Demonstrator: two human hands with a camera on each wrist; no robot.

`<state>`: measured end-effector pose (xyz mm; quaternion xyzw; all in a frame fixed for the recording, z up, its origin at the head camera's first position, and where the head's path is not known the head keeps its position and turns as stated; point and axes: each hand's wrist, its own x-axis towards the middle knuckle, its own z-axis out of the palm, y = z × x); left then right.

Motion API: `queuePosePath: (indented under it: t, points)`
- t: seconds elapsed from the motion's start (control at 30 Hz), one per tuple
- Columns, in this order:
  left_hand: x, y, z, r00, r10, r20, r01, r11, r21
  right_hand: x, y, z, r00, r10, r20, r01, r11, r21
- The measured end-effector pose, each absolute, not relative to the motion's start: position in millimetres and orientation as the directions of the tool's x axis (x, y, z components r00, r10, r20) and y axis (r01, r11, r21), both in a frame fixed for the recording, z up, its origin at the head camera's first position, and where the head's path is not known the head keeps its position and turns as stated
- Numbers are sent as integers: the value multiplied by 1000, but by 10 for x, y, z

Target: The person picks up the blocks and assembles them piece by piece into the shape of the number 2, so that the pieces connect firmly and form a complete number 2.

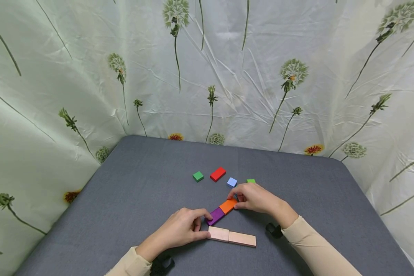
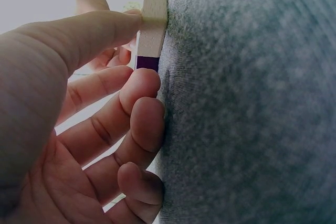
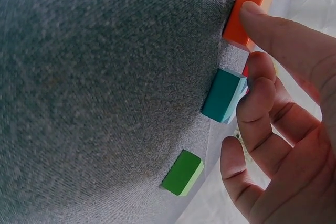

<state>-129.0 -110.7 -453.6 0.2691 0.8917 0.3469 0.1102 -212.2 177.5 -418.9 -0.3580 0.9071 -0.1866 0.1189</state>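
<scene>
In the head view, a purple block (image 1: 215,216) and an orange block (image 1: 228,206) lie end to end on a slant. Below them two pale wooden blocks (image 1: 219,234) (image 1: 242,239) form another row. My left hand (image 1: 180,229) has its index finger on the purple block's left end; its thumb touches the left pale block (image 2: 153,35). My right hand (image 1: 257,198) pinches the orange block (image 3: 249,9) at its right end between thumb and index finger. A teal block (image 3: 223,95) stands beside my right fingers, mostly hidden by them in the head view.
Farther back on the grey tabletop (image 1: 151,172) lie a dark green block (image 1: 198,176), a red block (image 1: 218,174), a light blue block (image 1: 232,182) and a light green block (image 1: 250,181), the last just beyond my right hand. A flower-patterned curtain (image 1: 141,38) hangs behind.
</scene>
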Motion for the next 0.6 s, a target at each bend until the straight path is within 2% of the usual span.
queuePosePath:
  t: [0.6]
  points:
    - [-1286, -1106, -4521, -832, 554, -19, 401, 624, 671, -2119, 1785, -4176, -713, -696, -83, -598, 665, -447]
